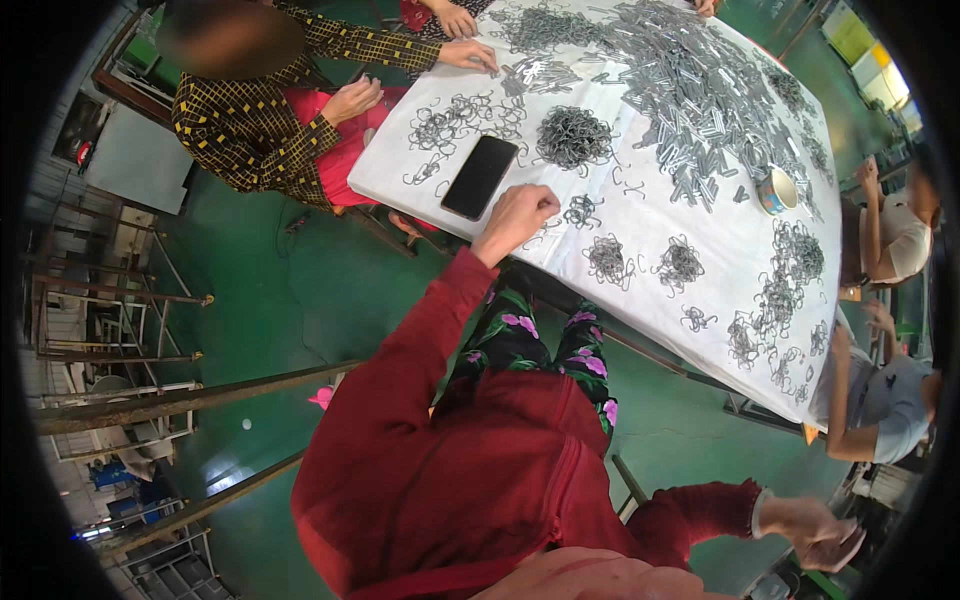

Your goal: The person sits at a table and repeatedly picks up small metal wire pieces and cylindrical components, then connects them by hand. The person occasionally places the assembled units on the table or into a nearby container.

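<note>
My left hand (518, 217) rests at the near edge of the white-covered table (620, 215), its fingers curled together. Whatever they hold, if anything, is too small to make out. Just right of the fingertips lies a small heap of bent metal hooks (580, 211). A black smartphone (480, 177) lies flat to the left of this hand, and a larger pile of dark hooks (574, 137) sits beyond it. Away from the table, at the lower right, my right hand (812, 530) hangs out to the side. Motion blurs its fingers, and nothing can be made out in them.
A broad spread of flat metal strips (690, 100) covers the far part of the table, with a paper cup (776, 191) beside it. More hook piles (680, 262) lie to the right. Several people sit around the table. Metal racks (110, 310) stand on the left.
</note>
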Available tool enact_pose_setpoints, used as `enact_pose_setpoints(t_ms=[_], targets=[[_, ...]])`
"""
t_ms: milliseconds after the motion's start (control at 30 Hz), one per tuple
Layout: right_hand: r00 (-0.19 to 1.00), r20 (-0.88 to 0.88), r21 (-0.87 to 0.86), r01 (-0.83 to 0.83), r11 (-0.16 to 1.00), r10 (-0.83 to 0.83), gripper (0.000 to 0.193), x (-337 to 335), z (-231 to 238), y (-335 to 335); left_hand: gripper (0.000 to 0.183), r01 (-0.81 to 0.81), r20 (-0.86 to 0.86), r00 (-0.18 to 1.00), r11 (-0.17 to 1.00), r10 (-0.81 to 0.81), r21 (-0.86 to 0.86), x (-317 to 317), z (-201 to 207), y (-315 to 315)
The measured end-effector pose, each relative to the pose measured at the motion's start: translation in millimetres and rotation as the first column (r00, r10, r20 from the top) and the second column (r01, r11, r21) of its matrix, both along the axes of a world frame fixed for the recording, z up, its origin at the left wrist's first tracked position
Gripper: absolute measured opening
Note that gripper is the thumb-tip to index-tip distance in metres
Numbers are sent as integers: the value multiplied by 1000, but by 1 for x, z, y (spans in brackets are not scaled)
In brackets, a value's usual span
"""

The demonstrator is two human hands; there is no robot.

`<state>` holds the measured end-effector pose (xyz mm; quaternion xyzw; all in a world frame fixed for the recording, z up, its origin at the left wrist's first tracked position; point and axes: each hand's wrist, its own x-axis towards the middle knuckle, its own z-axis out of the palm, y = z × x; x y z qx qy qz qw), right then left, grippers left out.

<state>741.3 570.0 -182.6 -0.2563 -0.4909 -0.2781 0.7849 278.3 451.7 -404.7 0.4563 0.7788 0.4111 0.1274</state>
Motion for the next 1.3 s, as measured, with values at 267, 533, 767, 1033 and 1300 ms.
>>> enact_pose_setpoints(t_ms=[267, 533, 767, 1033, 1300], targets=[[939, 229, -390, 329, 860, -255, 9, 59, -30, -28, 48, -73, -445, 894, 997, 53, -28, -70, -4, 94], [908, 319, -482, 403, 778, -272, 10, 73, -44, -25, 81, -37, -223, 971, 863, -88, -504, -105, -33, 190], [906, 370, -545, 392, 742, -206, 18, 80, -56, -20, 62, -44, -138, 990, 971, 12, -235, -128, -43, 199], [909, 375, -591, 387, 708, -184, 18, 82, -68, -29, 24, 85, -393, 890, 930, -233, -358, -85, 5, 150], [968, 188, -699, 13, 715, 166, 16, 31, -89, 4, 7, 61, -628, 736, 948, -254, -311, -47, -46, 122]])
